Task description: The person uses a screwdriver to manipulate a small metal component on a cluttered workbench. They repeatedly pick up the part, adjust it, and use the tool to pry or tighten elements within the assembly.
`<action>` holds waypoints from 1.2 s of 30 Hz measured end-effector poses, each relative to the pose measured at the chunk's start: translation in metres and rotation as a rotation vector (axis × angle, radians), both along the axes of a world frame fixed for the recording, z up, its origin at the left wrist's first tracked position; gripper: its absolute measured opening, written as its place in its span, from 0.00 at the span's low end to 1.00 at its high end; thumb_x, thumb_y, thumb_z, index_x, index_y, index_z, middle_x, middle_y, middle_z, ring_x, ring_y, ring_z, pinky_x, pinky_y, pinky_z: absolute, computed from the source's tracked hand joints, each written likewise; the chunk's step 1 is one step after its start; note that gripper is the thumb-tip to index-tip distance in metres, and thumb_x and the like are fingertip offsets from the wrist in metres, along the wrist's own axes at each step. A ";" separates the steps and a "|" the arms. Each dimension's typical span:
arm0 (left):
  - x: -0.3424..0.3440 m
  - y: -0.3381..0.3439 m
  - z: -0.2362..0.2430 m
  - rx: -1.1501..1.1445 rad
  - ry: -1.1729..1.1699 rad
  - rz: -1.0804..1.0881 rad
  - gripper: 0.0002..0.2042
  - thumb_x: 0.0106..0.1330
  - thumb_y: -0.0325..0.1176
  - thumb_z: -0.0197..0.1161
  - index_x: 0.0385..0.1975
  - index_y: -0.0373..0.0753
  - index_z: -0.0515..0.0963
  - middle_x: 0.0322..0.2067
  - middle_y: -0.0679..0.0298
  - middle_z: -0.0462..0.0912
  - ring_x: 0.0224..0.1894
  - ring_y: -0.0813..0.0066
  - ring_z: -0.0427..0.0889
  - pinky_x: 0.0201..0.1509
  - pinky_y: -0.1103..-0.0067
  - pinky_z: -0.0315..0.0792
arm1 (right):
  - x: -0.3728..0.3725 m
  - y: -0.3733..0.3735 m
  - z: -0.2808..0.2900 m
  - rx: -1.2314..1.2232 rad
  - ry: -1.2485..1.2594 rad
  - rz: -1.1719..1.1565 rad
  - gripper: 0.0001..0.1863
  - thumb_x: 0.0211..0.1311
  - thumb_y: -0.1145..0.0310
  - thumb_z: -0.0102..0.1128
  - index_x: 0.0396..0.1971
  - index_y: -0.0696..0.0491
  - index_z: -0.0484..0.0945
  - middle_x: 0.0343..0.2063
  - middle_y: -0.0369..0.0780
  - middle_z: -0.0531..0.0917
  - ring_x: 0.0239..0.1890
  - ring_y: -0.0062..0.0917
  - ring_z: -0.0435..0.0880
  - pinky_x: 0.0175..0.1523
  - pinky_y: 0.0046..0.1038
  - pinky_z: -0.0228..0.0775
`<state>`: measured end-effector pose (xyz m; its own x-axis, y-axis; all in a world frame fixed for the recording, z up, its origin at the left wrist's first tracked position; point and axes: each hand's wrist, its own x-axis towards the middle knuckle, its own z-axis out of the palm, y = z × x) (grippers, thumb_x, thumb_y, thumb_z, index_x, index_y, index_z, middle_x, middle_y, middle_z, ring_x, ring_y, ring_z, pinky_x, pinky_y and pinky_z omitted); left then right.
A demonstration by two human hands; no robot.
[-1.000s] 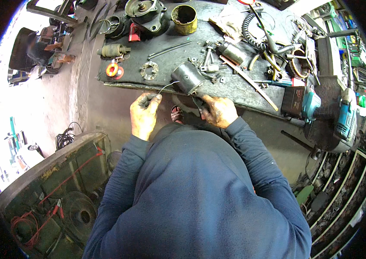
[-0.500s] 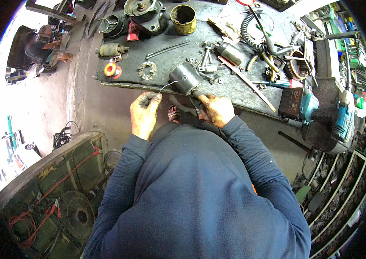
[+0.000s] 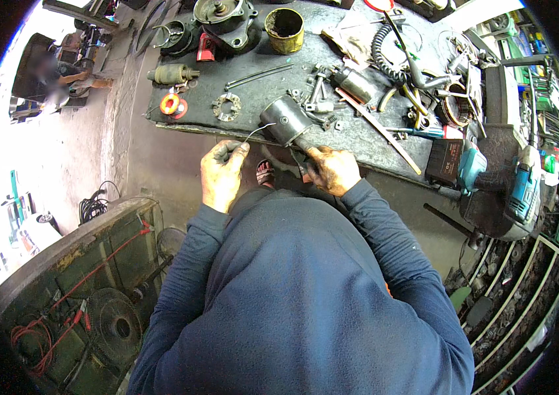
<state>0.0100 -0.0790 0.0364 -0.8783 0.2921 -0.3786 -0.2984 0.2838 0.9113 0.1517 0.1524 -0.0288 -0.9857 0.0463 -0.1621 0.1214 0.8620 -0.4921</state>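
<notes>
My left hand [image 3: 229, 164] pinches a thin, bent silver wire [image 3: 257, 131] at the bench's near edge. My right hand [image 3: 324, 166] is closed just below a black metal cylinder [image 3: 286, 120], its thumb at that cylinder's lower end; what its fingers grip is dark and hidden. The cylinder lies tilted on the dark bench [image 3: 246, 105]. Left of it lie a toothed metal ring [image 3: 226, 112] and an orange spool [image 3: 170, 104]. Behind it are bolts, small fittings [image 3: 321, 85] and a smaller cylinder [image 3: 356, 83].
Large housing [image 3: 222, 16], yellowed can [image 3: 283, 31], coiled cord [image 3: 388, 52] and wooden stick [image 3: 391, 141] on the bench. Cordless tools [image 3: 522, 184] at right, above a metal grate [image 3: 513, 289]. Green-walled container [image 3: 75, 283] at lower left. A person [image 3: 62, 79] is at upper left.
My right thumb has shifted slightly up and left toward the cylinder's end. My left hand keeps its pinch on the wire, almost unmoved.
</notes>
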 end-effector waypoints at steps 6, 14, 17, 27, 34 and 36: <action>-0.002 0.000 0.004 0.000 -0.006 0.007 0.07 0.70 0.31 0.70 0.33 0.35 0.81 0.25 0.76 0.76 0.27 0.89 0.67 0.29 0.84 0.63 | 0.009 0.010 0.013 0.114 0.075 0.055 0.22 0.57 0.60 0.68 0.53 0.45 0.82 0.31 0.44 0.83 0.27 0.42 0.86 0.33 0.42 0.79; 0.000 -0.010 0.002 0.003 0.006 0.046 0.06 0.70 0.30 0.69 0.34 0.33 0.82 0.27 0.73 0.80 0.29 0.88 0.71 0.32 0.83 0.67 | -0.022 0.044 0.047 0.076 0.385 -0.215 0.32 0.60 0.60 0.71 0.66 0.45 0.75 0.43 0.50 0.83 0.37 0.44 0.86 0.44 0.41 0.80; 0.000 -0.014 -0.003 -0.048 0.057 0.022 0.07 0.70 0.31 0.69 0.34 0.34 0.83 0.26 0.74 0.80 0.27 0.87 0.70 0.30 0.82 0.66 | -0.076 0.050 0.081 -0.030 0.403 -0.218 0.38 0.62 0.60 0.70 0.72 0.47 0.68 0.50 0.51 0.79 0.49 0.47 0.82 0.54 0.43 0.77; 0.013 -0.040 -0.003 -0.031 0.066 0.129 0.07 0.70 0.31 0.68 0.33 0.33 0.82 0.26 0.73 0.78 0.30 0.85 0.72 0.35 0.82 0.68 | -0.168 0.072 0.031 0.188 0.394 -0.202 0.44 0.67 0.51 0.66 0.79 0.40 0.55 0.74 0.58 0.60 0.72 0.57 0.63 0.74 0.54 0.60; 0.014 -0.042 0.000 0.025 -0.006 0.226 0.06 0.71 0.30 0.69 0.34 0.35 0.82 0.25 0.75 0.77 0.27 0.88 0.70 0.30 0.85 0.65 | -0.152 0.090 0.046 0.181 0.394 -0.074 0.42 0.64 0.51 0.68 0.76 0.43 0.63 0.71 0.54 0.66 0.73 0.51 0.64 0.76 0.54 0.53; 0.012 -0.036 0.002 0.036 -0.012 0.223 0.06 0.71 0.30 0.69 0.34 0.35 0.82 0.25 0.75 0.76 0.25 0.89 0.69 0.27 0.85 0.63 | -0.156 0.093 0.053 0.252 0.385 -0.040 0.41 0.64 0.51 0.68 0.75 0.43 0.65 0.71 0.51 0.68 0.73 0.50 0.65 0.75 0.54 0.54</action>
<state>0.0221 -0.1150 0.0380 -0.9181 0.1049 -0.3822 -0.3609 0.1772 0.9156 -0.0043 0.2451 0.0238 -0.9686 0.0766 0.2365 0.0065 0.9588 -0.2839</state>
